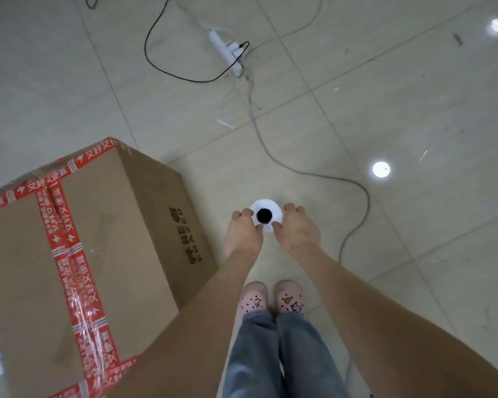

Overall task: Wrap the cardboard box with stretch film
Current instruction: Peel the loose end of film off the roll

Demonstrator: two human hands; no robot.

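The stretch film roll (266, 204) stands upright in front of my feet. Its long axis is vertical and the dark core hole points straight up at me. My left hand (243, 231) and right hand (298, 228) grip its top rim from either side with curled fingers (246, 212). The cardboard box (84, 239) sits on the floor (385, 110) near the roll's left, taped top up.

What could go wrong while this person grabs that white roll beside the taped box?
1. The left hand and right hand grip the stretch film roll only with fingertips at its top rim, so it might slip.
2. The grey cable loops across the floor near the shoes. Walking round the cardboard box could snag it.
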